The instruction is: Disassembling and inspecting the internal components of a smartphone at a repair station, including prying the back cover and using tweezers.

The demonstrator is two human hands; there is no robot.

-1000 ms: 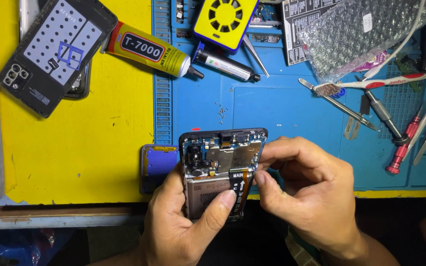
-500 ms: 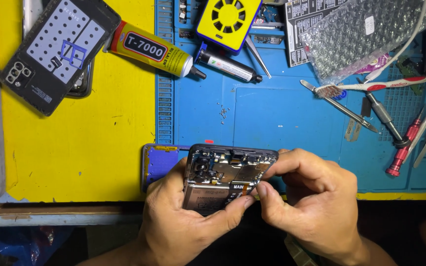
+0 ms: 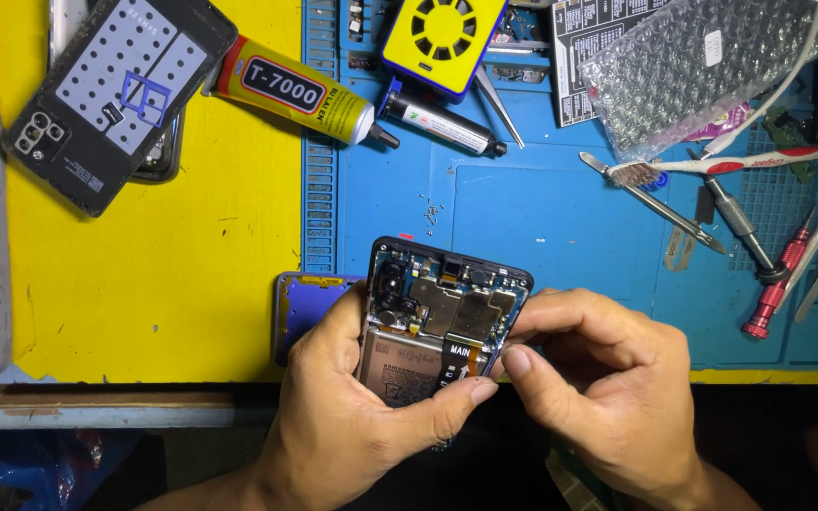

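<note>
Phone: opened phone (image 3: 442, 326), lower centre of the frame, now lower and tilted flatter than a second ago.
Left hand (image 3: 352, 416): grip cradles its body.
Right hand (image 3: 608, 388): fingertips pinch its right edge.
Beyond: glue tube (image 3: 291, 87), upper left on the desk (image 3: 144, 284).

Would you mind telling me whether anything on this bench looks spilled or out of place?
A few tiny screws lie loose on the blue mat, just above the opened phone held in the left hand and right hand. Nothing contains them.
</note>
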